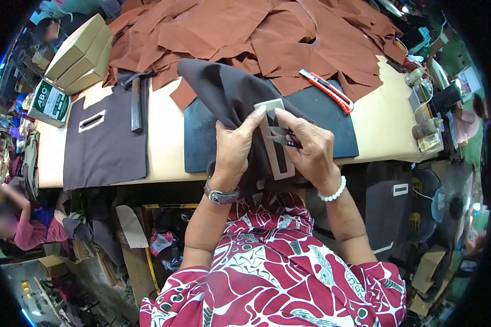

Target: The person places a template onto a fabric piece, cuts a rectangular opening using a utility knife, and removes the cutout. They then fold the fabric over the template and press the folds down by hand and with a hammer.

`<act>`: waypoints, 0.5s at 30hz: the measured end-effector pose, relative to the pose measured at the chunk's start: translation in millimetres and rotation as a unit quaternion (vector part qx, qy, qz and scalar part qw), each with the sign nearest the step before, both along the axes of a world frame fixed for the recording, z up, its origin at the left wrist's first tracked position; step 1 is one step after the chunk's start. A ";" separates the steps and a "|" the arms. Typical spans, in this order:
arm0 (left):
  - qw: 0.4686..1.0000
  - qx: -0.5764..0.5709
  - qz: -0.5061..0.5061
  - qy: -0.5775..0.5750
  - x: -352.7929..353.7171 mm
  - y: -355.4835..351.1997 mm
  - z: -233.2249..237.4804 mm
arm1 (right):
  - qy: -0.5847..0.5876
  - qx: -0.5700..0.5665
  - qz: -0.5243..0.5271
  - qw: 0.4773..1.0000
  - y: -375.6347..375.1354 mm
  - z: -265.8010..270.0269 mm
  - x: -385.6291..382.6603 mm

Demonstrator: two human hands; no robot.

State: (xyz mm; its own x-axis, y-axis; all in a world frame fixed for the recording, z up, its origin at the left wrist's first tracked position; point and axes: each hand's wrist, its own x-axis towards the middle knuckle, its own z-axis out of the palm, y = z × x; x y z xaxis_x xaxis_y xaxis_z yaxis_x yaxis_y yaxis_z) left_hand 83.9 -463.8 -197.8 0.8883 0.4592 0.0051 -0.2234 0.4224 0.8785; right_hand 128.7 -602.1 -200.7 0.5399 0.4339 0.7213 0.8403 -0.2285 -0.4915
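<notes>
The dark fabric panel [218, 87] is hanging gathered in front of you, partly over the black mat [199, 139], and you are handling its pale rectangular frame [269, 104] at the far end. Your left hand [233, 150] is closing thumb against fingers on cloth and frame edge; your right hand [312, 143] is pinching beside it while holding thread snips [281, 136], blades parted. Working further here seems to call for steadying that end and guarding the cloth from the blades. Beyond, a utility knife [333, 94] is lying near the brown pieces [202, 32].
</notes>
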 end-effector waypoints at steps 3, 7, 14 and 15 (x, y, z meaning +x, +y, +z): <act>1.000 0.021 -0.017 0.015 -6.0 2.8 1.5 | -0.084 -0.131 -0.017 0.988 -5.9 15.7 8.0; 0.998 0.043 -0.047 0.016 -11.4 7.7 2.0 | -0.106 -0.084 0.033 0.990 0.4 16.7 13.1; 0.996 0.046 -0.059 0.047 -23.4 15.6 -8.5 | 0.065 -0.006 0.026 0.998 18.6 12.1 3.9; 0.995 0.037 -0.065 0.063 -24.3 17.4 -11.0 | 0.104 0.044 0.026 0.993 25.3 7.7 5.8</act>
